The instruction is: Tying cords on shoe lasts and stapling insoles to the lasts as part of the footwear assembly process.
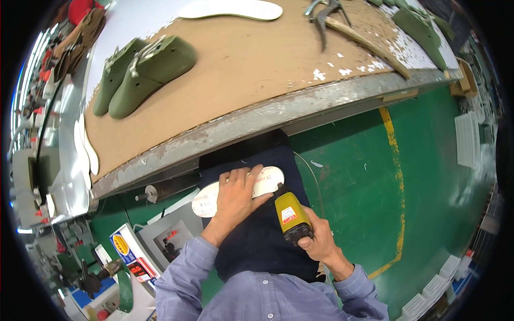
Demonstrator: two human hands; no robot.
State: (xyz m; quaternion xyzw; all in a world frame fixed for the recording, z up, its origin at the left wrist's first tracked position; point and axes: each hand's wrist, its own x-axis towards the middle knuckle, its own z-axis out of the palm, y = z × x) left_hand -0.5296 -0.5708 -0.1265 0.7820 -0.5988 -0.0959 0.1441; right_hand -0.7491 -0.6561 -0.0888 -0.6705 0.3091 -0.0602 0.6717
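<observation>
A white insole (263, 181) with red print lies across my lap on dark cloth. My left hand (234, 195) spans its middle, fingers bent over the far edge and thumb pointing right, closed on it. What lies beneath the insole is hidden. In my right hand (319, 235) is a yellow-green staple gun (289, 212) with a dark nose and a black rear end. Its nose is at the right end of the insole, near the edge; I cannot tell whether they touch. Two green shoe lasts (152, 72) tied with cord rest on the bench at the left.
A brown-topped workbench (230, 69) with a worn metal edge stands ahead. On it are a white insole shape (235, 9), metal pincers (324, 24), a wooden-handled tool (369, 45), white scraps and more green lasts (420, 35). A thin hose (311, 167) curves at the right.
</observation>
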